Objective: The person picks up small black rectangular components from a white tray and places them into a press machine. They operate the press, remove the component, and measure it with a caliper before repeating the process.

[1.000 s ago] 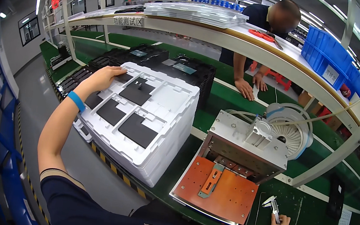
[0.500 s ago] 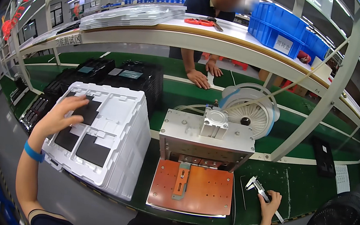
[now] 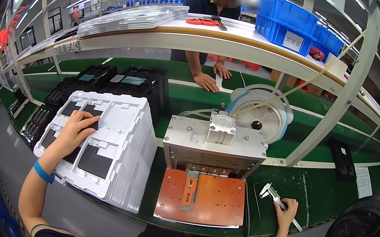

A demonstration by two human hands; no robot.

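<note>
A stack of white moulded trays (image 3: 139, 169) stands at the left, with flat black panels (image 3: 95, 161) in the recesses of the top one. My left hand (image 3: 75, 130), wearing a blue wristband, lies over the upper part of that tray. Its fingers are bent and drawn together at a black panel (image 3: 91, 109) in the upper right recess, partly covering it. At the right, my right hand (image 3: 287, 213) is closed around a digital caliper (image 3: 273, 195) on the green bench. The caliper's jaws point away from me, to the left.
A metal press (image 3: 215, 145) with an orange base plate (image 3: 218, 199) occupies the middle. Beside it lies a hex key (image 3: 256, 201). Behind are a white fan (image 3: 260, 117) and black trays (image 3: 144, 85). A black fan (image 3: 358, 226) stands right. Across the bench, a person rests both hands (image 3: 207, 81).
My left hand has come down and inward on the tray, its spread fingers drawing together at the black panel. My right hand stays on the caliper. The view has shifted slightly.
</note>
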